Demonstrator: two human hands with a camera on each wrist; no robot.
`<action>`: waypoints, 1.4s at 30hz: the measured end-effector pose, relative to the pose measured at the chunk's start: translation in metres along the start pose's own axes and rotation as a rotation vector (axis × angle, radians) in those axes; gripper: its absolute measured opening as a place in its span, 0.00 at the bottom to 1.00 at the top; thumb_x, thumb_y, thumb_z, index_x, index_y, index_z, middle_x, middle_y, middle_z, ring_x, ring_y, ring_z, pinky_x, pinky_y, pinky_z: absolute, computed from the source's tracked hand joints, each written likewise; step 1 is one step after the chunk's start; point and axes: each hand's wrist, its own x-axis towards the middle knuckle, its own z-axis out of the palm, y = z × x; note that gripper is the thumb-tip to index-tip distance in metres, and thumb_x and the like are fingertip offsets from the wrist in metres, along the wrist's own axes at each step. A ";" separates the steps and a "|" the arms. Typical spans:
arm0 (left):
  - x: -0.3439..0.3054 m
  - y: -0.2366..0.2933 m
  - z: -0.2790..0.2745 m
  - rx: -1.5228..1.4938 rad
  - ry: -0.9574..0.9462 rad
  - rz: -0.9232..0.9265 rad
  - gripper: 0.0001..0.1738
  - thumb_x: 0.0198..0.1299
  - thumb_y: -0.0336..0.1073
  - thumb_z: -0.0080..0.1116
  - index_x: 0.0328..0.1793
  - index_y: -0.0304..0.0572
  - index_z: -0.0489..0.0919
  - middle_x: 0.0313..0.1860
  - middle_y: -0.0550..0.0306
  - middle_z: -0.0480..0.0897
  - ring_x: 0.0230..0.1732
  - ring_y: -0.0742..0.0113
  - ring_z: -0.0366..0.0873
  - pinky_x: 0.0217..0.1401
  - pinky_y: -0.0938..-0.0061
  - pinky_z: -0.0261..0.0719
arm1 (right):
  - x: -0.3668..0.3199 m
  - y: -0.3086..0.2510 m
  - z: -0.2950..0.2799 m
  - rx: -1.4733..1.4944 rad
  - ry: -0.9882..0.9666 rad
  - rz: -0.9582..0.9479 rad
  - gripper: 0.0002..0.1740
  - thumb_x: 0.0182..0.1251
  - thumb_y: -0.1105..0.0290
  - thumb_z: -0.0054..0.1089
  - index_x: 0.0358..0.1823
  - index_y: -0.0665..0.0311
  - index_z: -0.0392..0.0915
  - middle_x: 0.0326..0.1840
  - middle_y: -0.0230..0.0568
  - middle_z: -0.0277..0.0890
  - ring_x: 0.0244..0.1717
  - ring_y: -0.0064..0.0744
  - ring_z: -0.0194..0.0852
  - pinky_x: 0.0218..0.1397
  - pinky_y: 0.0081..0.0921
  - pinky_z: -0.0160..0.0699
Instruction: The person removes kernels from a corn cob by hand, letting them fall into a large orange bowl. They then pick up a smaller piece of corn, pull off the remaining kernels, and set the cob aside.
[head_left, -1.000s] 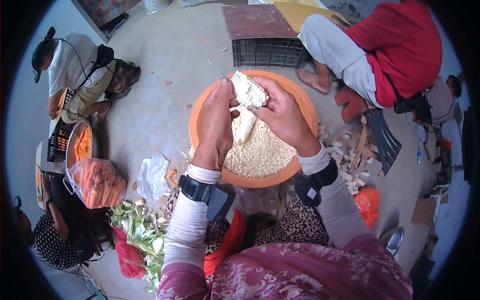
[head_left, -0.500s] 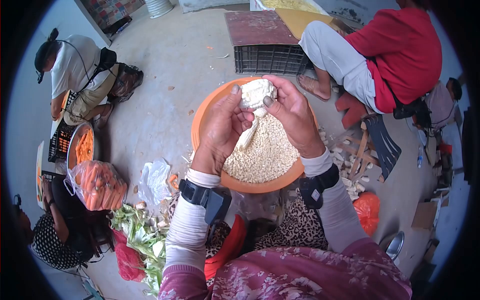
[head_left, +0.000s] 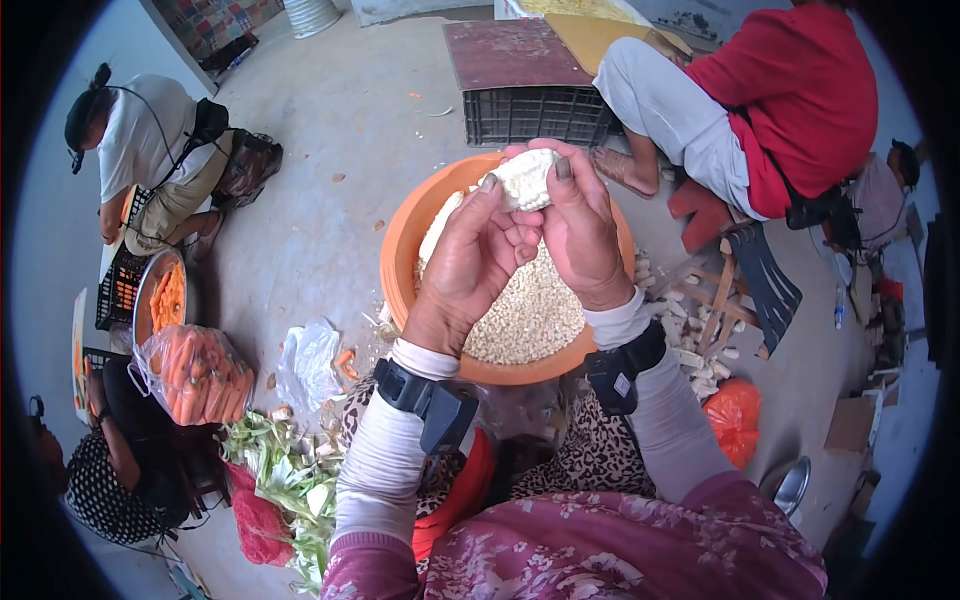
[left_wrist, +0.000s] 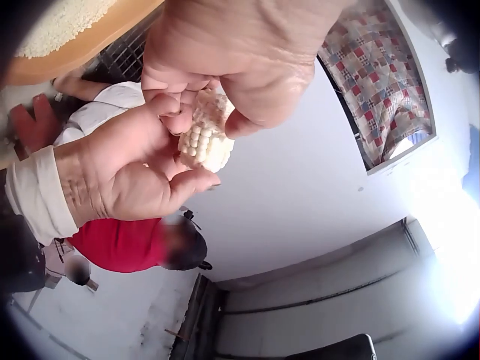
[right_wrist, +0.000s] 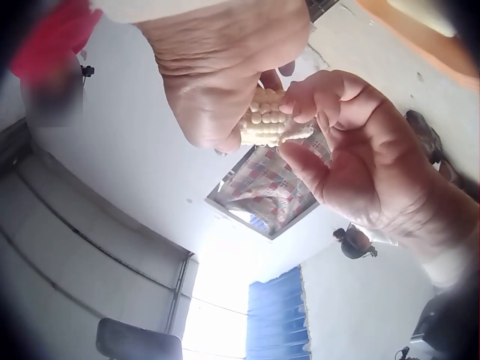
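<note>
A short ear of white corn (head_left: 527,180) is held up over the orange basin (head_left: 398,240) by both hands. My right hand (head_left: 582,235) grips the ear, its thumb lying along the near side. The left hand (head_left: 468,265) holds it from the other side, thumb tip at the ear's left end and fingers curled beneath. Several rows of kernels stand on the ear (left_wrist: 204,139) in the left wrist view, beside a stripped stretch. In the right wrist view the kernel rows (right_wrist: 264,116) show between both hands. Loose kernels (head_left: 525,320) fill the basin's bottom.
Stripped cobs (head_left: 690,335) litter the floor at right, by a red bag (head_left: 733,420). Corn husks (head_left: 285,460), a clear bag (head_left: 308,362) and bagged carrots (head_left: 198,375) lie at left. A black crate (head_left: 535,115) stands beyond the basin. Other people sit on both sides.
The ear has turned in my hands and shifted a little to the right. My left hand has moved right, covering where a cob lay on the kernels earlier.
</note>
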 end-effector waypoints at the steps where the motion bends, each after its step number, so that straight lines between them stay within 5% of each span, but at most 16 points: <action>1: 0.000 -0.002 0.001 -0.009 0.002 0.008 0.18 0.69 0.45 0.46 0.52 0.37 0.72 0.34 0.50 0.82 0.31 0.68 0.79 0.36 0.77 0.78 | 0.000 0.001 0.000 -0.009 0.007 0.006 0.23 0.70 0.57 0.50 0.56 0.69 0.63 0.53 0.45 0.71 0.44 0.21 0.68 0.47 0.20 0.71; 8: 0.003 -0.009 0.002 0.161 0.149 0.067 0.21 0.70 0.47 0.43 0.56 0.38 0.71 0.30 0.58 0.81 0.28 0.75 0.77 0.32 0.82 0.77 | 0.002 0.004 0.003 0.050 0.076 0.063 0.22 0.73 0.54 0.45 0.53 0.67 0.64 0.47 0.42 0.73 0.31 0.17 0.65 0.30 0.15 0.68; 18: 0.003 -0.013 0.009 0.326 0.239 0.104 0.21 0.70 0.44 0.45 0.61 0.38 0.68 0.30 0.60 0.80 0.27 0.79 0.73 0.29 0.86 0.71 | 0.002 0.008 -0.003 0.174 0.109 0.102 0.24 0.73 0.52 0.42 0.53 0.67 0.64 0.46 0.43 0.73 0.32 0.20 0.68 0.29 0.16 0.70; 26: 0.006 -0.007 -0.005 0.115 0.076 -0.003 0.20 0.67 0.37 0.42 0.61 0.33 0.67 0.36 0.49 0.82 0.32 0.67 0.79 0.39 0.75 0.79 | 0.002 0.011 -0.013 0.086 0.057 0.089 0.24 0.73 0.51 0.42 0.54 0.66 0.66 0.53 0.48 0.72 0.39 0.26 0.72 0.36 0.21 0.75; 29: 0.004 -0.004 0.001 0.079 0.085 -0.028 0.15 0.65 0.36 0.46 0.52 0.33 0.71 0.33 0.52 0.82 0.32 0.69 0.79 0.34 0.78 0.77 | 0.001 0.010 -0.019 0.083 0.012 0.127 0.24 0.73 0.52 0.41 0.53 0.68 0.66 0.53 0.48 0.72 0.43 0.28 0.73 0.42 0.23 0.76; 35: 0.002 0.001 0.000 0.023 0.077 -0.094 0.17 0.63 0.36 0.45 0.53 0.32 0.71 0.34 0.50 0.82 0.33 0.65 0.79 0.38 0.73 0.77 | 0.000 0.008 -0.009 0.033 0.049 0.085 0.22 0.74 0.55 0.41 0.54 0.69 0.65 0.53 0.50 0.71 0.50 0.32 0.72 0.54 0.28 0.73; 39: 0.000 0.006 -0.004 -0.014 0.072 -0.110 0.17 0.60 0.33 0.44 0.52 0.28 0.71 0.35 0.47 0.81 0.34 0.62 0.80 0.41 0.70 0.78 | -0.001 0.009 -0.005 -0.025 0.025 0.071 0.20 0.74 0.58 0.42 0.54 0.68 0.64 0.52 0.49 0.72 0.49 0.31 0.72 0.54 0.27 0.73; 42: 0.001 0.007 -0.013 -0.120 0.068 -0.173 0.21 0.58 0.32 0.42 0.54 0.22 0.67 0.40 0.35 0.80 0.37 0.53 0.79 0.45 0.67 0.77 | -0.002 0.011 -0.005 -0.082 0.015 0.085 0.20 0.73 0.58 0.43 0.53 0.68 0.64 0.51 0.48 0.72 0.49 0.30 0.72 0.54 0.26 0.72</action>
